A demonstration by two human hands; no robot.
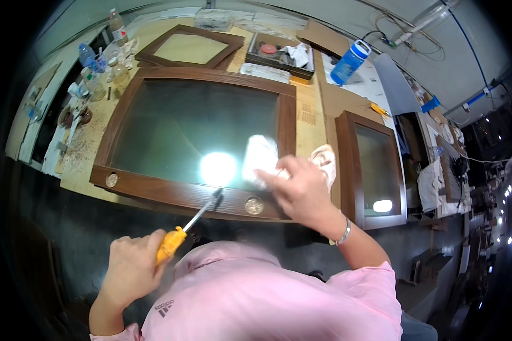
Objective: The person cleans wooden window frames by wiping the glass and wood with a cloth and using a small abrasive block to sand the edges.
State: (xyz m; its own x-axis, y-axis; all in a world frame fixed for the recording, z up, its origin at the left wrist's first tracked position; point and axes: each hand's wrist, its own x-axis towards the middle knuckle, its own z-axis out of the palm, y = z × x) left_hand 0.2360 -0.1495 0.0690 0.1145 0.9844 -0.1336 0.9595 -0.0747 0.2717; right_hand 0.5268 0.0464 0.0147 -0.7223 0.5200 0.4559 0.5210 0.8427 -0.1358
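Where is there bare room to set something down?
Bare cardboard lies between the blue bottle and the small framed panel; the large panel's glass is bare left of the white wad at the right hand. Crowded: far left on the bench, among bottles.

Taking the large door's middle as the centre, its glass [182,113] offers open room from 8 o'clock round to 1. The right hand [304,190] and blurred white cloth [260,159] obstruct 4 o'clock; the screwdriver's [172,244] shaft blocks 5. Bottles [118,74] crowd 10, a loose frame [210,36] lies at 12, and a box [279,67] between 1 and 2. A passage over the table [307,91] runs between 2 and 3, with the blue bottle [347,67] and small door [351,170] bounding its far side.
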